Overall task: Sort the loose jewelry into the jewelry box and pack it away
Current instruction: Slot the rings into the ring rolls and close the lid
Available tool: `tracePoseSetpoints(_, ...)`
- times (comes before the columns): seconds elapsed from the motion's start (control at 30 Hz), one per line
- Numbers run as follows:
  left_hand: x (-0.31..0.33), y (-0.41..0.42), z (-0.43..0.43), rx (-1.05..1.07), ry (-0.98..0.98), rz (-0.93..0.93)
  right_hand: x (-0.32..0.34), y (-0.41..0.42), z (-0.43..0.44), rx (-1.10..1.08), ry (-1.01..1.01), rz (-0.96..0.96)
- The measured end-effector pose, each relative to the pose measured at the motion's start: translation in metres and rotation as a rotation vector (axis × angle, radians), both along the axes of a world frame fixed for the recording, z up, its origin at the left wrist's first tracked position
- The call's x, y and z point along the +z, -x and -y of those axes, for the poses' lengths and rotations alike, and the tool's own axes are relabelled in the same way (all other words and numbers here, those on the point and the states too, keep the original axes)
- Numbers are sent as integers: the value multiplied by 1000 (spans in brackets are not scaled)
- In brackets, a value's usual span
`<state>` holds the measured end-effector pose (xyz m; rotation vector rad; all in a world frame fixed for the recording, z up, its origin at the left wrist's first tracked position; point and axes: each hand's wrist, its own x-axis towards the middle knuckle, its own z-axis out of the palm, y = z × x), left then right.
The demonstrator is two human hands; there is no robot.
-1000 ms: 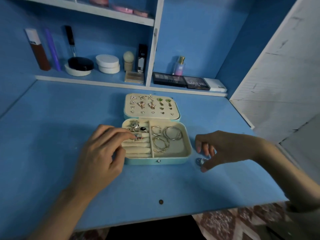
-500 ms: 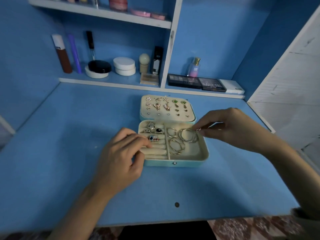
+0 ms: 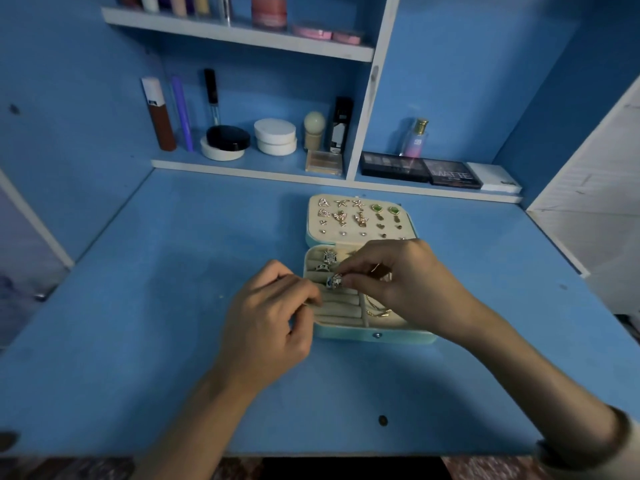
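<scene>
The mint jewelry box (image 3: 374, 336) lies open on the blue desk, its lid (image 3: 360, 216) flat behind it and studded with several earrings. My right hand (image 3: 408, 282) reaches over the box and pinches a silver ring with blue stones (image 3: 334, 280) just above the cream ring rolls (image 3: 339, 306). Other rings (image 3: 327, 259) sit in the upper rolls. Gold hoops (image 3: 377, 311) show partly under my right hand. My left hand (image 3: 273, 313) has curled fingers at the box's left edge, fingertips on the rolls and thumb outside the wall.
A low shelf at the back holds cosmetics: tubes (image 3: 161, 116), round compacts (image 3: 275, 136), a perfume bottle (image 3: 415, 140) and eyeshadow palettes (image 3: 420, 169). A white panel (image 3: 588, 220) borders the desk on the right. A small dark dot (image 3: 382, 420) marks the desk near its front edge.
My right hand lifted a ring from the desk right of the box and carried it left over the hoops to the ring rolls. My left hand's fingers curled in at the box's edge.
</scene>
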<state>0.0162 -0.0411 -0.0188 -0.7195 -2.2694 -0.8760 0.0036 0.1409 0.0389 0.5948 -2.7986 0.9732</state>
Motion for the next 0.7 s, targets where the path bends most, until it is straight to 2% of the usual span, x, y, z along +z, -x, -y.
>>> tracePoseSetpoints(0.33, 3, -2, -1, -82, 67, 38, 7, 1, 2, -39, 22, -13)
tracePoseSetpoints(0.7, 2, -2, -1, -135, -6, -8, 3, -3, 4, -32, 4, 12)
